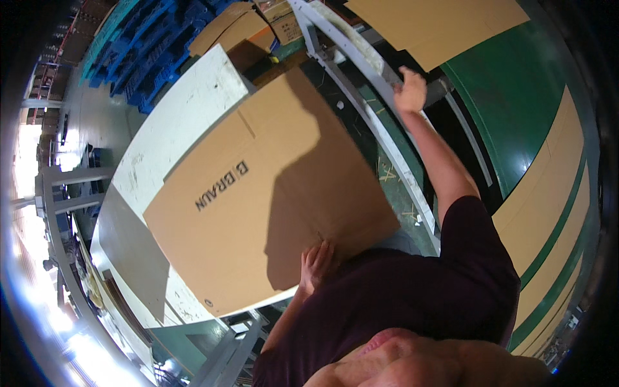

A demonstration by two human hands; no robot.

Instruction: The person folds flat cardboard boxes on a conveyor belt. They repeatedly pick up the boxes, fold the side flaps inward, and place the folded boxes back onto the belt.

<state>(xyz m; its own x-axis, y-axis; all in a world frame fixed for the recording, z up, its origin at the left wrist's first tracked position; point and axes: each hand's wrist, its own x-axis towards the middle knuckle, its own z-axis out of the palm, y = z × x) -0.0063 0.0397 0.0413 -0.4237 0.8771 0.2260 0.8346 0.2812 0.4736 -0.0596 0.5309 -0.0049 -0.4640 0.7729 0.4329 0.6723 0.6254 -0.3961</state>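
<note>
A large flat brown cardboard sheet (238, 213) with dark printing lies tilted across a white tabletop (180, 109). At its near edge is my left hand (316, 263), fingers bent over the top face and closed on the board; the thumb is hidden. My right arm stretches forward and to the right, away from the sheet. My right hand (411, 93) is over a grey metal frame (380, 126), fingers apart and nothing seen in them. It is nearest to another cardboard sheet (438, 32) at the far right.
Green conveyor belting (509, 97) runs along the right, with more cardboard (548, 174) on it. Scraps litter the gap inside the metal frame. Blue pallets (148, 51) are stacked at the far left; cardboard boxes (284, 22) stand at the back. Grey metal rails (77, 174) are at left.
</note>
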